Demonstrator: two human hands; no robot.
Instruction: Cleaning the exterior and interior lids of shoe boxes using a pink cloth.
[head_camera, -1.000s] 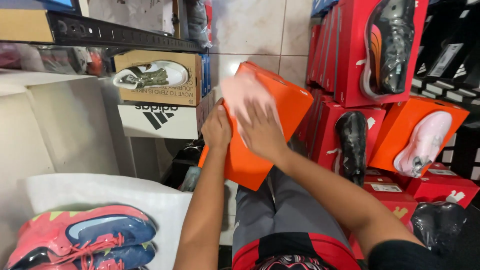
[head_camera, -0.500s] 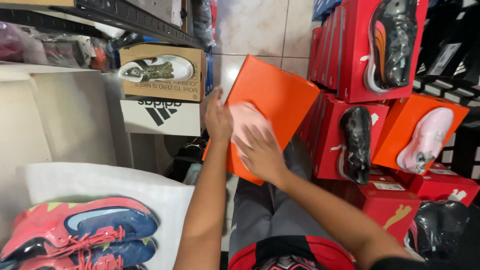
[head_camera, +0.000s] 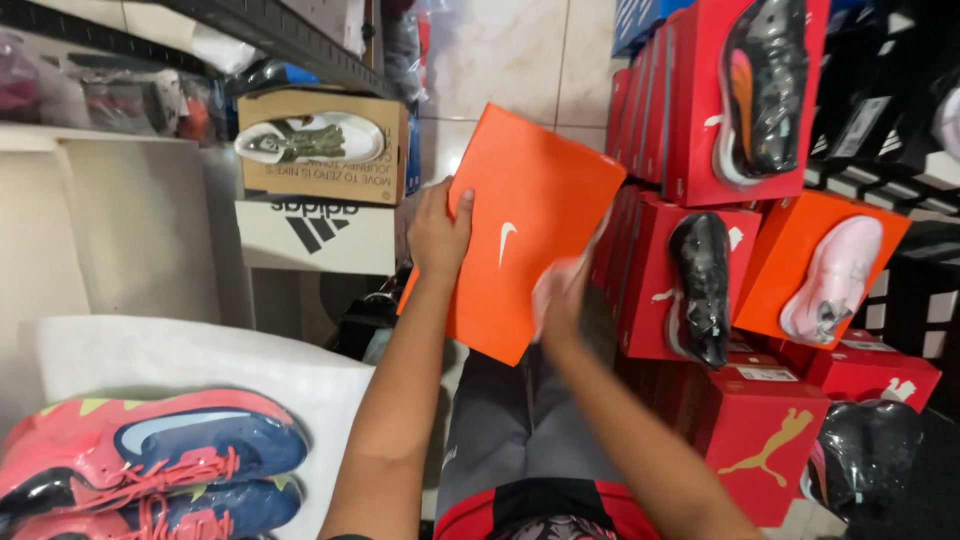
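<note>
An orange shoebox (head_camera: 515, 225) is held up over my lap, its flat lid facing me. My left hand (head_camera: 440, 232) grips its left edge, thumb on the lid. My right hand (head_camera: 562, 290) is at the box's lower right edge, blurred by motion, pressing a pale cloth against it. My grey trousers (head_camera: 510, 430) show below the box.
A pair of pink and blue shoes (head_camera: 150, 465) rests on a white box at lower left. Brown and white shoeboxes (head_camera: 320, 185) with a white shoe on top stand behind. Red (head_camera: 700, 110) and orange shoeboxes (head_camera: 820, 265) with shoes stack along the right.
My right hand has slid the pale cloth from the upper middle of the lid down to its lower right edge. The box has tilted a little more upright.
</note>
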